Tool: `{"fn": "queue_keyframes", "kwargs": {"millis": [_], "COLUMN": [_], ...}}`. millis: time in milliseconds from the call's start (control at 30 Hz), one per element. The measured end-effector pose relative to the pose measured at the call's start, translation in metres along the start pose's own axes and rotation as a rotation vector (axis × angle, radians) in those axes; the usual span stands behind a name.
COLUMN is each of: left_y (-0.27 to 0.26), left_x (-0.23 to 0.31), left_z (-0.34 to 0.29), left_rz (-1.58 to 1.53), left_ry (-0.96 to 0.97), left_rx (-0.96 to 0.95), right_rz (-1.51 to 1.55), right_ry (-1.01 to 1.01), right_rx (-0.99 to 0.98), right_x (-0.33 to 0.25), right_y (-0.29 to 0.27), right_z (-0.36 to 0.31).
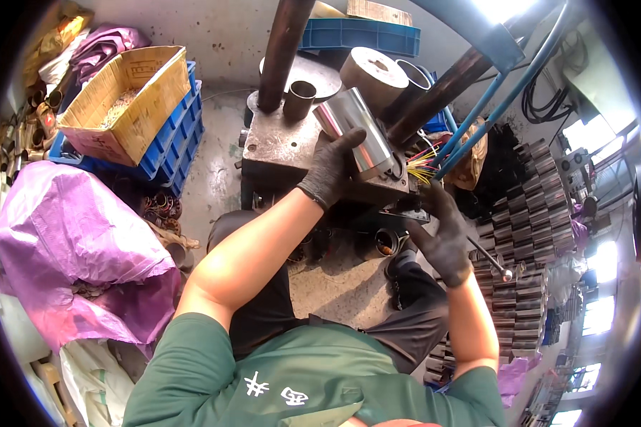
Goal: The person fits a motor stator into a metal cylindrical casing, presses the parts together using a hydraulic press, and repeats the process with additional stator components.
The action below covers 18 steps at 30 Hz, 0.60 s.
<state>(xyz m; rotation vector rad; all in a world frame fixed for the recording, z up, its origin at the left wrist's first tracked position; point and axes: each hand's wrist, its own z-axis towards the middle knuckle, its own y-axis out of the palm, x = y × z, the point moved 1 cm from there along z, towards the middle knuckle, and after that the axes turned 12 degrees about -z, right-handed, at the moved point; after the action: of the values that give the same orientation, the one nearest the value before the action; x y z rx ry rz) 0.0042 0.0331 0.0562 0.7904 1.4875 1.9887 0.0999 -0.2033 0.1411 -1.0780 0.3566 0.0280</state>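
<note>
My left hand [331, 165], in a dark glove, is closed around a shiny metal cylinder [356, 132]. The cylinder leans over the machine's metal block [281, 146], its lower end toward my right. Out of that end comes a bundle of thin coloured wires [421, 169], mostly yellow with some pink. My right hand [441, 235], gloved too, is just below the wires with thumb and fingers apart. Its fingertips come near the wire ends; whether they touch is unclear. Beside its wrist a thin lever with a ball end [506, 275] sticks out.
Dark upright posts [281, 57] and a short pipe [300, 99] stand on the block. A cardboard box [124, 99] rests on blue crates [171, 153] at left, above purple sacking [85, 242]. Stacked metal cylinders [530, 213] line the right. Blue tubing [477, 132] runs beside the machine.
</note>
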Motion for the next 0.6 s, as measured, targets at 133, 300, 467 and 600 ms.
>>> {"fn": "queue_keyframes", "kwargs": {"millis": [133, 300, 467, 600], "left_y": [0.001, -0.008, -0.009, -0.001], "left_x": [0.002, 0.013, 0.018, 0.028], "left_z": [-0.001, 0.001, 0.003, 0.011], "left_rz": [-0.053, 0.008, 0.126, 0.125], "left_ry": [-0.038, 0.049, 0.107, 0.319], "left_rx": [-0.037, 0.011, 0.128, 0.205], "right_rz": [0.643, 1.420, 1.553, 0.698], "right_ry": [0.176, 0.446, 0.501, 0.069], "right_rx": [-0.045, -0.174, 0.005, 0.217], "right_x": [0.016, 0.017, -0.003, 0.007], "right_y": [0.091, 0.134, 0.158, 0.156], "right_z": [0.049, 0.089, 0.083, 0.061]}}
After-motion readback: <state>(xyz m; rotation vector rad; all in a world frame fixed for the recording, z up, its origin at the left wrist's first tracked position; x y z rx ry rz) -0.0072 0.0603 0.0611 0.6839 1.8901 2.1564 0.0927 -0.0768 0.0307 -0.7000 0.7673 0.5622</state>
